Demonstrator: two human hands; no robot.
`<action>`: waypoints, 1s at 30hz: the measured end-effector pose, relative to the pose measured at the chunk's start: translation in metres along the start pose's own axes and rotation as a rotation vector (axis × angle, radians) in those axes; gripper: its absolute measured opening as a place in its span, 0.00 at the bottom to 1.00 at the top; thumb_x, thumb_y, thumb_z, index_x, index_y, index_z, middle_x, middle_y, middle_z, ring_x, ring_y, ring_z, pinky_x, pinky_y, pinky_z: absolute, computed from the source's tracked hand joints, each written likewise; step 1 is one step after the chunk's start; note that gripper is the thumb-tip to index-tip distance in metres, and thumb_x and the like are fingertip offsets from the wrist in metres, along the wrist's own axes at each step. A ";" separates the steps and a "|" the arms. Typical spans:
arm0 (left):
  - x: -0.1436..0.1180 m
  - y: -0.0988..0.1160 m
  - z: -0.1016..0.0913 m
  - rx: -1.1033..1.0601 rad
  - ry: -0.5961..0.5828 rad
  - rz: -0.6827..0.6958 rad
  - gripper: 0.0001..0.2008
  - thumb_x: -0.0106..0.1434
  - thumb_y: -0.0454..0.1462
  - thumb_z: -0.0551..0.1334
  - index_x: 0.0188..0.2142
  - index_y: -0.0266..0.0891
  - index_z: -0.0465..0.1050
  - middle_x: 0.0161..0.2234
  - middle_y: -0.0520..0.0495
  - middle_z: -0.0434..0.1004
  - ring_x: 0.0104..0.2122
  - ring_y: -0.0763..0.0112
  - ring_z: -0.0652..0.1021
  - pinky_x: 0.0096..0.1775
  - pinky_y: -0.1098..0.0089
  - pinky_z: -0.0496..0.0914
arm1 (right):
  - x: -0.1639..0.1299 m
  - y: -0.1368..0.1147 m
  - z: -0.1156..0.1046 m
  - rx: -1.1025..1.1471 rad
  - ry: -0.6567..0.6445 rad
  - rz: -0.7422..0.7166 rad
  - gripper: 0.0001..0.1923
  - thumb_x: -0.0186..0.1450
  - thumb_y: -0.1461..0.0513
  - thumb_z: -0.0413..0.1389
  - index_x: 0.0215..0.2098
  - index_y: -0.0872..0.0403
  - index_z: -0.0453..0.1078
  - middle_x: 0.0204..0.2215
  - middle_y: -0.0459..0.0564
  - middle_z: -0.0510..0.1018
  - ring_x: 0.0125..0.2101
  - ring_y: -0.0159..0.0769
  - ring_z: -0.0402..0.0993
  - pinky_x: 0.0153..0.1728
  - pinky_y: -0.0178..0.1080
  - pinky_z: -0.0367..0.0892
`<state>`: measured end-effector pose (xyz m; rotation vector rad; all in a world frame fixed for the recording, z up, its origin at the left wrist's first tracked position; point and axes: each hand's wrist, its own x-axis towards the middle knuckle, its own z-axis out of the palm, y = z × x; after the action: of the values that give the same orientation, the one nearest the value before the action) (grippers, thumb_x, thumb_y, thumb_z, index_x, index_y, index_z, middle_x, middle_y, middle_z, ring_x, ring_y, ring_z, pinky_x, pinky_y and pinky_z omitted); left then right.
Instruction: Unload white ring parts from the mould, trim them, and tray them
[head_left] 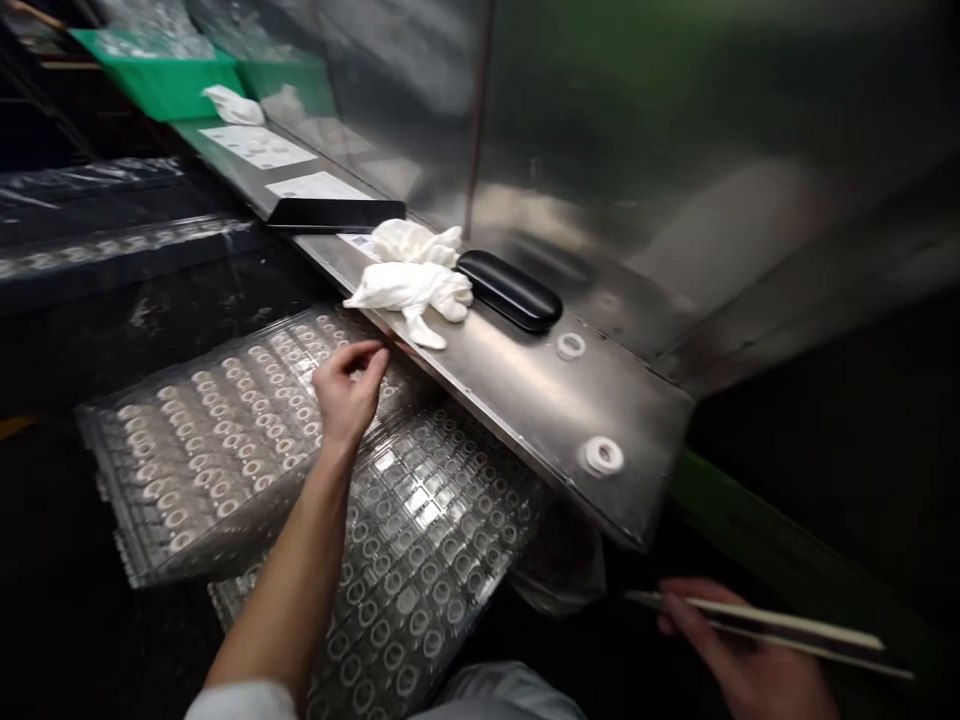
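Observation:
My left hand (350, 392) hovers over the trays by the front edge of the metal shelf, thumb and fingers curled together. Whether anything small is pinched in it I cannot make out. In my right hand (739, 650), low at the right, is a slim pointed tool (787, 625) with pale edges and a dark middle, blurred by motion. Beneath my left arm lies a clear plastic tray (214, 435) with rows of white rings in its pockets. A second clear tray (420, 560) of rings sits beside it, nearer to me.
On the metal shelf (495, 375) are white gloves (409, 290), a black oblong case (514, 290), a loose white ring (571, 346) and another ring piece (602, 456). Farther left are a black tray-like piece (337, 214), paper sheets (259, 146) and a green bin (157, 85).

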<state>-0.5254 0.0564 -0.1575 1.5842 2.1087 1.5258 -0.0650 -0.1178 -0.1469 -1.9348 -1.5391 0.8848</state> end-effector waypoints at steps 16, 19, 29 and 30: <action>-0.044 0.176 -0.017 -0.215 -0.585 0.809 0.19 0.68 0.53 0.65 0.47 0.43 0.83 0.40 0.42 0.81 0.37 0.58 0.80 0.38 0.61 0.73 | -0.019 -0.127 -0.057 0.644 -0.234 -0.552 0.08 0.69 0.59 0.64 0.37 0.56 0.78 0.29 0.49 0.78 0.26 0.32 0.75 0.27 0.36 0.71; -0.069 0.183 -0.032 -0.274 -0.475 0.805 0.14 0.67 0.47 0.69 0.47 0.42 0.81 0.40 0.45 0.82 0.37 0.63 0.81 0.37 0.65 0.75 | -0.027 -0.123 -0.060 0.648 -0.268 -0.583 0.07 0.69 0.59 0.64 0.37 0.55 0.78 0.28 0.48 0.78 0.26 0.32 0.74 0.28 0.37 0.70; -0.195 0.236 -0.054 -0.781 -0.412 0.615 0.22 0.55 0.25 0.74 0.50 0.36 0.79 0.40 0.45 0.81 0.37 0.69 0.81 0.39 0.69 0.76 | -0.049 -0.095 -0.069 0.715 -0.470 -0.590 0.06 0.69 0.59 0.63 0.39 0.54 0.78 0.29 0.48 0.76 0.27 0.32 0.73 0.27 0.37 0.67; -0.202 0.240 -0.053 -0.810 -0.415 0.587 0.22 0.55 0.25 0.74 0.50 0.36 0.80 0.41 0.44 0.81 0.38 0.68 0.81 0.39 0.69 0.76 | -0.052 -0.092 -0.071 0.722 -0.489 -0.597 0.06 0.69 0.59 0.63 0.39 0.54 0.78 0.30 0.48 0.76 0.27 0.32 0.72 0.27 0.36 0.67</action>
<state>-0.3034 -0.1420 -0.0455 1.9697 0.6711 1.6597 -0.0782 -0.1467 -0.0240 -0.7248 -1.5986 1.4246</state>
